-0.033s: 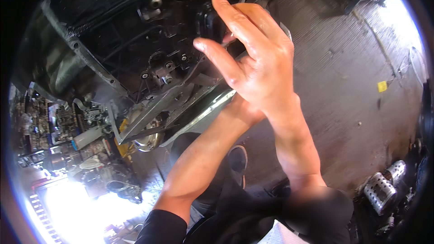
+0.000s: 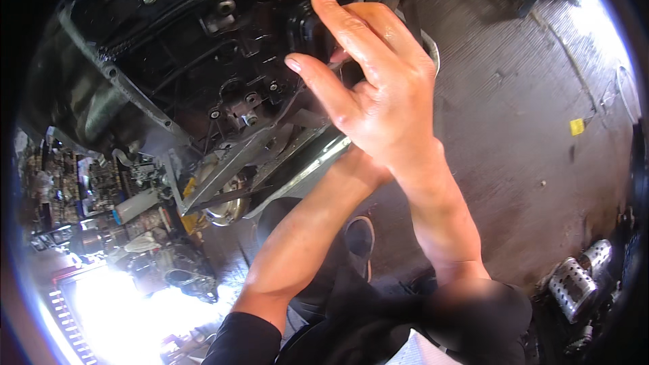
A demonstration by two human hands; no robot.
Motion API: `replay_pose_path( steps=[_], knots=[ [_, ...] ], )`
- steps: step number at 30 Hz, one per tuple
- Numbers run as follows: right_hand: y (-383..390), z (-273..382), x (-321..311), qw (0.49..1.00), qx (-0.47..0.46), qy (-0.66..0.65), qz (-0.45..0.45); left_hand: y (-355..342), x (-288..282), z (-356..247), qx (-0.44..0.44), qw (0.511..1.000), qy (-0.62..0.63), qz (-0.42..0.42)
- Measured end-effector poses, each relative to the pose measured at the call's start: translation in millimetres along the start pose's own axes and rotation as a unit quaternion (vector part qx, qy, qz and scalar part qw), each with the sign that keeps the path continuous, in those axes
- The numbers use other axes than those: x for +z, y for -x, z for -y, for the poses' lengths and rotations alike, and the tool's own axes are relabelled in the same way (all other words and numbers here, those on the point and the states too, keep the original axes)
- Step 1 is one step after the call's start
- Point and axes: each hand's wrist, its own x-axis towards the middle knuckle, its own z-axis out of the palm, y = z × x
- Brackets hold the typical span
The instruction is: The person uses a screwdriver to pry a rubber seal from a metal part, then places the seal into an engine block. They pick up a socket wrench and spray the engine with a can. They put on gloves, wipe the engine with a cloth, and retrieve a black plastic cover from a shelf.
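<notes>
– The broad, black metal housing [image 2: 186, 47] is overlapped at its right by the bare right hand [image 2: 389, 105], thumb and forefinger spread wide!
– Anything gripped?
– Nothing's seen between; the left hand [image 2: 365, 161], mostly hidden behind, can't be read.

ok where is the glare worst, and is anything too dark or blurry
Head view: glare blows out the lower left and upper right; the black casing sits in deep shadow, while the right hand is brightly lit. Head view again: the right sleeve looks smeared, and fisheye bending shows toward the rim.
</notes>
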Motion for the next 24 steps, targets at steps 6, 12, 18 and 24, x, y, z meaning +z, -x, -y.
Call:
replay_pose_path(
  steps=[6, 12, 18, 24],
  knots=[
    [3, 1, 12, 0.995, 0.046, -0.07, -0.059, 20, 1, 9, 0.035, 0.933, -0.348, 0.084],
    [-1, 9, 13, 0.994, 0.08, -0.063, -0.036, 11, 14, 16, -0.033, 0.995, -0.063, 0.073],
    [5, 10, 18, 0.99, 0.105, -0.071, -0.058, -2, 16, 10, 0.034, 0.957, -0.253, 0.139],
    [11, 5, 11, 0.986, 0.126, -0.102, -0.04, 2, 22, 15, 0.019, 0.957, -0.245, 0.154]
  ],
)
